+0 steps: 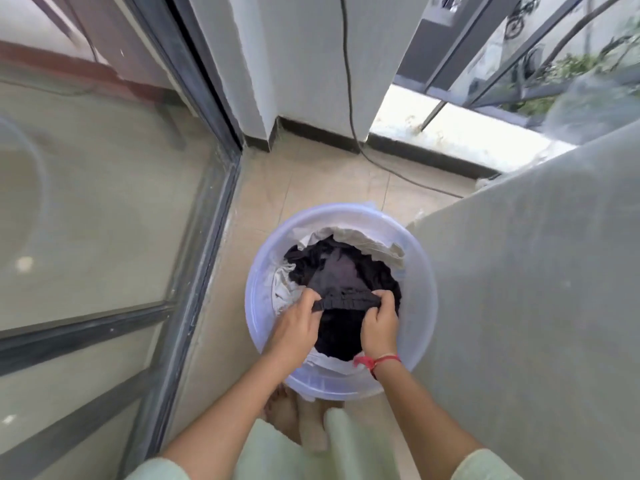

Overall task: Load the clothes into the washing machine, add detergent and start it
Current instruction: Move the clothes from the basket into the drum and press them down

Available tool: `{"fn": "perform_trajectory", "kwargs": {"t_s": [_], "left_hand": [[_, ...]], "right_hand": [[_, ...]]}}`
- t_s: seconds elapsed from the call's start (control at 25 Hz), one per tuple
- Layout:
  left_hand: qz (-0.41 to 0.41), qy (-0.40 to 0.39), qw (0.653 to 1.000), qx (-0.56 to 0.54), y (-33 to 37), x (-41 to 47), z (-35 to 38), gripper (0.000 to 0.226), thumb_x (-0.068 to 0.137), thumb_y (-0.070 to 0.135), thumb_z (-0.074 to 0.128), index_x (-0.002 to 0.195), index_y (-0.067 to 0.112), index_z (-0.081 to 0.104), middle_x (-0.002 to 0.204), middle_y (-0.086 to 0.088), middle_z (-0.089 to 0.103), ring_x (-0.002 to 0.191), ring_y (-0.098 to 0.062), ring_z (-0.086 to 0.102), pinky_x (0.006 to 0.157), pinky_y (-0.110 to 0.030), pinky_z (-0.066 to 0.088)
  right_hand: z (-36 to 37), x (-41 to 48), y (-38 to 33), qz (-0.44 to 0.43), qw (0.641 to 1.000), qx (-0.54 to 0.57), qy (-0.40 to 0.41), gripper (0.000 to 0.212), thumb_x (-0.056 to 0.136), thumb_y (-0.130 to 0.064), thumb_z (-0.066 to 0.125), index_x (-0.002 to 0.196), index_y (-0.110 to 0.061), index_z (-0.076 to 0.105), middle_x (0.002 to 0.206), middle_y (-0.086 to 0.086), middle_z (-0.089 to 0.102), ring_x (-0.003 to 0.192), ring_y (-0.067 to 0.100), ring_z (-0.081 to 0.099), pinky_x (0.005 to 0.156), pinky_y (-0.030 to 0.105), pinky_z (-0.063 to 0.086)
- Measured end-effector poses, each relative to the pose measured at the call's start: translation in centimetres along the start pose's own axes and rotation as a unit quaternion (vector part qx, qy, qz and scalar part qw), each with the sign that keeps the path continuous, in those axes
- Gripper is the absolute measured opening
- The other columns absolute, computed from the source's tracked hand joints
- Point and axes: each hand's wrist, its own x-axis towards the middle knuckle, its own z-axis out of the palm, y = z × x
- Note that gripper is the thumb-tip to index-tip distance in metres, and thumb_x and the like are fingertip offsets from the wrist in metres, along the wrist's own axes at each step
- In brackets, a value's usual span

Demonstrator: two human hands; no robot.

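A person stood over a tub, looking straight down. Nearest were pale green sleeves (485,465) and bare feet (280,415) on the floor.

Both forearms stretched forward into the tub. The left hand (298,323) and the right hand (379,327) each pinched the elastic waistband (346,301) of a dark garment (341,271). The fingers curled over its edge, so each grip was closed on cloth. A red thread bracelet (379,360) circled the right wrist.

The waistband ran left to right between the two grips, gathered and ruffled. The hands held opposite ends of it, neither one nearer. The rest of the garment lay slack and crumpled in the tub, matte black shading to dull purple.

The tub (254,306) was round, with smooth walls of translucent lilac plastic. A creased white cloth (367,242) lay bunched around the dark clothes inside it.

Just beside the tub on the right rose a large grey block (536,289), blurred and plain. It was probably the washer, though no lid or door showed. If so, the garment would have to travel up and to the right.

Beyond lay a beige tiled floor (311,181) and a black cable (349,81) running down a white wall. A glass door (104,202) stood to the left. A barred window (519,74) with greenery was at far right.
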Motion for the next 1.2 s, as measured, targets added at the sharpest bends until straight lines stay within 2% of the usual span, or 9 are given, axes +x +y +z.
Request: {"fn": "perform_trajectory", "kwargs": {"t_s": [0.12, 0.24, 0.4, 0.48, 0.6, 0.68, 0.8, 1.0, 1.2], "left_hand": [[0.060, 0.064, 0.995, -0.036, 6.9, -3.2, -7.3, 0.025, 0.086, 0.048, 0.029, 0.097, 0.027, 0.038, 0.072, -0.010, 0.059, 0.069, -0.035, 0.058, 0.059, -0.041, 0.045], [0.153, 0.107, 0.979, 0.078, 13.1, -6.3, -16.6, 0.034, 0.085, 0.058, 0.030, 0.089, 0.026, 0.039, 0.066, -0.013, 0.060, 0.065, -0.038, 0.060, 0.054, -0.036, 0.043], [0.263, -0.028, 0.911, 0.315, 21.2, -12.5, -27.0, 0.067, 0.062, 0.086, 0.044, 0.085, 0.023, 0.043, 0.062, 0.000, 0.053, 0.063, -0.032, 0.059, 0.053, -0.031, 0.033], [0.314, -0.053, 0.845, 0.430, 24.4, -15.1, -29.7, 0.072, 0.063, 0.077, 0.058, 0.100, 0.017, 0.046, 0.074, -0.004, 0.063, 0.070, -0.030, 0.061, 0.054, -0.031, 0.032], [0.357, 0.006, 0.814, 0.457, 29.6, -17.7, -33.5, 0.045, 0.078, 0.058, 0.062, 0.098, 0.021, 0.045, 0.087, -0.003, 0.067, 0.082, -0.027, 0.065, 0.058, -0.031, 0.035], [0.370, 0.048, 0.818, 0.437, 33.6, -19.1, -36.5, 0.041, 0.078, 0.055, 0.065, 0.088, 0.024, 0.039, 0.080, -0.001, 0.064, 0.078, -0.025, 0.063, 0.056, -0.030, 0.035], [0.352, 0.037, 0.854, 0.382, 39.6, -22.1, -39.4, 0.047, 0.073, 0.053, 0.071, 0.084, 0.022, 0.038, 0.064, 0.013, 0.046, 0.067, -0.019, 0.049, 0.058, -0.031, 0.031], [0.395, 0.031, 0.843, 0.365, 45.5, -26.6, -41.0, 0.041, 0.077, 0.051, 0.069, 0.081, 0.025, 0.038, 0.065, 0.017, 0.041, 0.060, 0.003, 0.041, 0.054, -0.026, 0.030], [0.411, 0.098, 0.845, 0.327, 48.4, -29.0, -44.1, 0.038, 0.078, 0.049, 0.069, 0.076, 0.022, 0.042, 0.067, 0.010, 0.047, 0.062, -0.004, 0.044, 0.054, -0.017, 0.031]], "right_hand": [[-4.9, -5.3, -7.2, -0.128, 0.990, 0.057, -0.008, 0.018, 0.091, -0.001, 0.039, 0.092, -0.017, 0.048, 0.078, -0.012, 0.053, 0.072, -0.005, 0.051, 0.064, 0.011, 0.039], [-11.8, -10.2, -14.6, -0.220, 0.974, 0.005, -0.047, 0.006, 0.090, -0.022, 0.054, 0.087, -0.017, 0.054, 0.073, -0.008, 0.061, 0.071, 0.007, 0.057, 0.069, 0.028, 0.045], [-21.3, -16.8, -23.6, -0.279, 0.939, -0.172, -0.101, 0.033, 0.080, -0.052, 0.064, 0.077, -0.019, 0.057, 0.057, 0.000, 0.058, 0.059, 0.016, 0.056, 0.061, 0.031, 0.043], [-25.2, -20.1, -27.1, -0.284, 0.927, -0.206, -0.134, 0.035, 0.073, -0.058, 0.067, 0.073, -0.025, 0.058, 0.057, -0.001, 0.059, 0.056, 0.014, 0.055, 0.057, 0.030, 0.044], [-30.5, -25.3, -31.5, -0.273, 0.914, -0.200, -0.226, 0.031, 0.065, -0.049, 0.079, 0.079, -0.029, 0.061, 0.061, -0.006, 0.057, 0.052, 0.003, 0.049, 0.053, 0.019, 0.038], [-33.2, -27.4, -32.7, -0.324, 0.894, -0.251, -0.182, 0.036, 0.062, -0.038, 0.085, 0.088, -0.027, 0.061, 0.072, -0.005, 0.059, 0.060, 0.006, 0.053, 0.057, 0.020, 0.039], [-35.4, -28.2, -31.8, -0.396, 0.846, -0.349, 0.071, 0.019, 0.068, -0.025, 0.072, 0.086, -0.020, 0.067, 0.083, 0.002, 0.057, 0.081, 0.024, 0.060, 0.063, 0.028, 0.039], [-34.6, -27.7, -27.9, -0.173, 0.976, 0.078, 0.104, 0.012, 0.067, -0.024, 0.064, 0.076, -0.017, 0.062, 0.079, 0.006, 0.060, 0.064, 0.018, 0.055, 0.049, 0.023, 0.048], [-33.5, -28.8, -26.3, 0.041, 0.951, 0.307, -0.010, 0.013, 0.096, -0.024, 0.049, 0.094, -0.011, 0.051, 0.095, 0.014, 0.057, 0.070, 0.029, 0.059, 0.051, 0.036, 0.050]]}}
